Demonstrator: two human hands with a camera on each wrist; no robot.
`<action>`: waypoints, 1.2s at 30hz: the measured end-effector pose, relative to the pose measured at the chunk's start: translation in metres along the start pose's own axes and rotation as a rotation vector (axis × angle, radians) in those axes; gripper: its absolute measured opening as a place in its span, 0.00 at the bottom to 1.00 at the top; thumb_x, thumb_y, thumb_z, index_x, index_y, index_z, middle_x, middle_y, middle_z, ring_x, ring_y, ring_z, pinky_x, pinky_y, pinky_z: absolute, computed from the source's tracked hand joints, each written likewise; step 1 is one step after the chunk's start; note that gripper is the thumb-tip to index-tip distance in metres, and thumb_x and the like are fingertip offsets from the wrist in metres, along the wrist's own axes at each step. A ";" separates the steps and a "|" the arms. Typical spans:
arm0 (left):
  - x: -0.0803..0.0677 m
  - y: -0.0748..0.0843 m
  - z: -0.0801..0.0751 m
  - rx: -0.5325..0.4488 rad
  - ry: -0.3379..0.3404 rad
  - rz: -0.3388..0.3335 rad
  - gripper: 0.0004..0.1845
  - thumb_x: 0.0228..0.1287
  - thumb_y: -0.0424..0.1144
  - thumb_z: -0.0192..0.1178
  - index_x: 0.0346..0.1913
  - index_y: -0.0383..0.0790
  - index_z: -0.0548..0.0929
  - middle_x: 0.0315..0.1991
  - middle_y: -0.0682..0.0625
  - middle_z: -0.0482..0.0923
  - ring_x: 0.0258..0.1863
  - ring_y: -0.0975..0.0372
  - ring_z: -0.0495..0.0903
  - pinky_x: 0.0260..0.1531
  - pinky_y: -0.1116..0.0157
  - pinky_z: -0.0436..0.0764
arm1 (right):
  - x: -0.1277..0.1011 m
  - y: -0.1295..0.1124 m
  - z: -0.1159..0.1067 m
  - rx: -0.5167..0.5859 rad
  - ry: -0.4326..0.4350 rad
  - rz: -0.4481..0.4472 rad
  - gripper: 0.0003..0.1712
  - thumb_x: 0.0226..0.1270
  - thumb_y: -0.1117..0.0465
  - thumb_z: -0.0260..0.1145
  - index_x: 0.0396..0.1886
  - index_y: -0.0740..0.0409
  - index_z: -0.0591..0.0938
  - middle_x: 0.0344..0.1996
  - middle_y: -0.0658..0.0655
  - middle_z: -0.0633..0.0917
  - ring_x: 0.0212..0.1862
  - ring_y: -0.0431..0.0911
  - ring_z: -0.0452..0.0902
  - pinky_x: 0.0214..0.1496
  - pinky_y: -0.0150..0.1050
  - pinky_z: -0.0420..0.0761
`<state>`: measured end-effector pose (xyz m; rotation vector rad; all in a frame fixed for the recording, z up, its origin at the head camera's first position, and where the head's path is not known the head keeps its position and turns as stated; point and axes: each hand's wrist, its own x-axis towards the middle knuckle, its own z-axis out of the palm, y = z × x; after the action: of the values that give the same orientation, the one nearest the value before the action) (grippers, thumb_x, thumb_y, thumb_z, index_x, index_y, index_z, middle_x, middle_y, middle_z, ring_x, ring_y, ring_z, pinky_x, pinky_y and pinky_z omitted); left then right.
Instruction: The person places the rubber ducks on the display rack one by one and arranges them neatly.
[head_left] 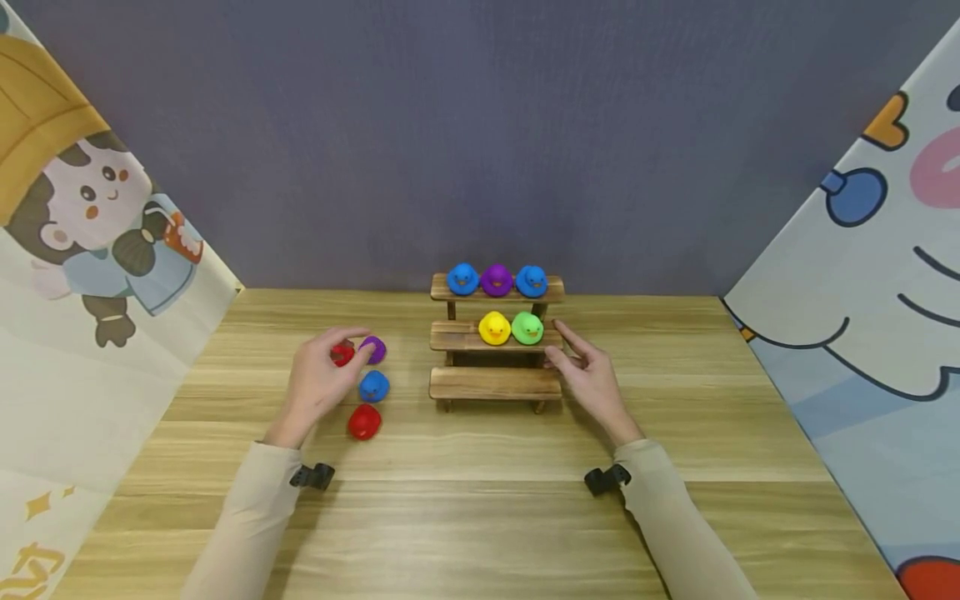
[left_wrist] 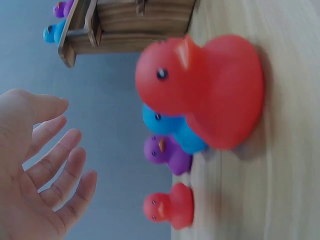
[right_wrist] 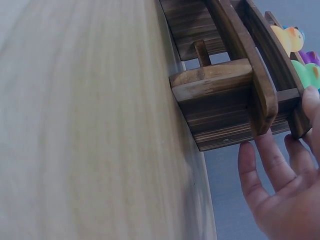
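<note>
My left hand (head_left: 318, 375) hovers over the rubber ducks at the left, thumb and fingers spread with nothing between them in the left wrist view. Around it stand a red duck (head_left: 342, 356) partly hidden by the hand, a purple duck (head_left: 374, 350), a blue duck (head_left: 373, 386) and a nearer red duck (head_left: 365, 422). At the right end of a three-tier wooden stand (head_left: 495, 383), my right hand (head_left: 592, 383) has its thumb and fingertips right at the middle step's end. A yellow duck (head_left: 494, 328) and a green duck (head_left: 528, 328) sit on that step.
The top step carries a blue duck (head_left: 462, 279), a purple duck (head_left: 497, 281) and another blue duck (head_left: 532, 282). The bottom step (head_left: 495, 383) holds no duck. Behind the wooden table (head_left: 465, 508) rises a grey-blue panel (head_left: 480, 142), with printed panels at both sides.
</note>
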<state>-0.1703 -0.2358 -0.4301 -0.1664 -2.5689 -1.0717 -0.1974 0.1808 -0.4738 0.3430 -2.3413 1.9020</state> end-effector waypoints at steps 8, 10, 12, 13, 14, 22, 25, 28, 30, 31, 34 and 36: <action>-0.003 -0.016 -0.006 0.005 0.027 -0.032 0.14 0.70 0.38 0.70 0.56 0.39 0.91 0.47 0.40 0.90 0.39 0.51 0.84 0.31 0.79 0.74 | 0.001 0.002 -0.001 -0.024 -0.001 -0.001 0.34 0.80 0.55 0.67 0.80 0.57 0.71 0.76 0.64 0.75 0.43 0.50 0.94 0.36 0.26 0.85; -0.003 -0.020 -0.007 0.015 0.020 -0.046 0.15 0.70 0.38 0.70 0.56 0.39 0.90 0.46 0.40 0.90 0.42 0.49 0.85 0.31 0.78 0.75 | 0.001 0.002 -0.002 -0.028 0.001 0.007 0.34 0.80 0.54 0.67 0.80 0.57 0.71 0.76 0.64 0.75 0.44 0.54 0.93 0.27 0.26 0.79; -0.003 -0.023 -0.007 0.018 0.012 -0.057 0.15 0.70 0.38 0.70 0.56 0.38 0.90 0.46 0.40 0.89 0.43 0.47 0.86 0.31 0.77 0.75 | 0.000 0.001 -0.002 -0.033 0.004 0.012 0.34 0.80 0.54 0.67 0.80 0.54 0.71 0.76 0.63 0.75 0.45 0.56 0.93 0.21 0.28 0.72; -0.003 -0.025 -0.006 0.024 0.007 -0.062 0.15 0.70 0.38 0.70 0.57 0.37 0.90 0.47 0.40 0.89 0.44 0.47 0.86 0.31 0.77 0.75 | 0.000 0.001 -0.002 -0.034 0.005 0.014 0.34 0.80 0.54 0.67 0.80 0.54 0.71 0.77 0.63 0.75 0.45 0.57 0.93 0.20 0.29 0.70; -0.003 -0.026 -0.007 0.026 0.002 -0.069 0.16 0.70 0.38 0.70 0.57 0.37 0.90 0.48 0.40 0.89 0.44 0.46 0.86 0.32 0.76 0.76 | -0.001 0.000 -0.002 -0.036 0.005 0.017 0.34 0.80 0.54 0.67 0.80 0.53 0.72 0.77 0.62 0.74 0.45 0.57 0.93 0.20 0.29 0.69; -0.004 -0.037 -0.009 0.031 -0.027 -0.109 0.16 0.71 0.39 0.70 0.57 0.36 0.90 0.47 0.40 0.90 0.47 0.47 0.87 0.38 0.79 0.76 | 0.000 0.000 -0.001 -0.017 0.001 0.024 0.33 0.80 0.53 0.68 0.80 0.50 0.72 0.78 0.62 0.72 0.40 0.36 0.92 0.26 0.26 0.78; -0.004 -0.041 -0.009 0.022 -0.041 -0.108 0.15 0.71 0.38 0.70 0.56 0.36 0.90 0.45 0.39 0.90 0.47 0.47 0.88 0.38 0.80 0.77 | 0.000 -0.001 0.000 -0.010 0.000 0.016 0.33 0.80 0.54 0.67 0.80 0.51 0.72 0.78 0.62 0.72 0.39 0.33 0.91 0.23 0.27 0.74; -0.005 -0.045 -0.009 0.024 -0.051 -0.109 0.15 0.71 0.38 0.70 0.55 0.36 0.90 0.45 0.39 0.90 0.47 0.47 0.88 0.38 0.79 0.78 | 0.000 -0.001 0.001 -0.005 0.000 0.011 0.33 0.80 0.55 0.67 0.80 0.52 0.72 0.78 0.62 0.72 0.39 0.32 0.91 0.23 0.27 0.73; -0.005 -0.047 -0.009 0.030 -0.056 -0.113 0.15 0.70 0.38 0.70 0.56 0.36 0.90 0.46 0.39 0.91 0.47 0.46 0.89 0.38 0.79 0.78 | 0.000 -0.001 0.001 -0.005 -0.002 0.011 0.33 0.80 0.56 0.67 0.80 0.53 0.71 0.78 0.62 0.72 0.39 0.33 0.91 0.24 0.27 0.75; -0.005 -0.048 -0.009 0.034 -0.056 -0.115 0.15 0.70 0.38 0.70 0.55 0.36 0.90 0.46 0.39 0.91 0.47 0.46 0.89 0.38 0.78 0.78 | 0.000 0.000 0.001 -0.004 -0.002 0.012 0.33 0.80 0.55 0.67 0.80 0.53 0.71 0.78 0.62 0.72 0.39 0.33 0.91 0.26 0.26 0.77; -0.005 -0.050 -0.010 0.046 -0.058 -0.118 0.15 0.69 0.38 0.71 0.56 0.37 0.90 0.47 0.39 0.91 0.47 0.46 0.89 0.39 0.75 0.79 | 0.000 0.001 0.001 -0.002 -0.003 0.017 0.34 0.80 0.55 0.67 0.81 0.54 0.71 0.78 0.62 0.72 0.40 0.36 0.92 0.31 0.27 0.83; -0.004 -0.050 -0.011 0.047 -0.061 -0.117 0.15 0.69 0.38 0.71 0.56 0.37 0.90 0.49 0.38 0.91 0.47 0.45 0.89 0.39 0.73 0.81 | 0.000 0.001 0.001 0.000 0.001 0.020 0.34 0.80 0.55 0.67 0.81 0.54 0.71 0.78 0.62 0.72 0.40 0.37 0.92 0.32 0.27 0.83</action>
<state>-0.1751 -0.2793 -0.4578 -0.0380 -2.6841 -1.0617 -0.1980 0.1801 -0.4748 0.3200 -2.3531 1.9107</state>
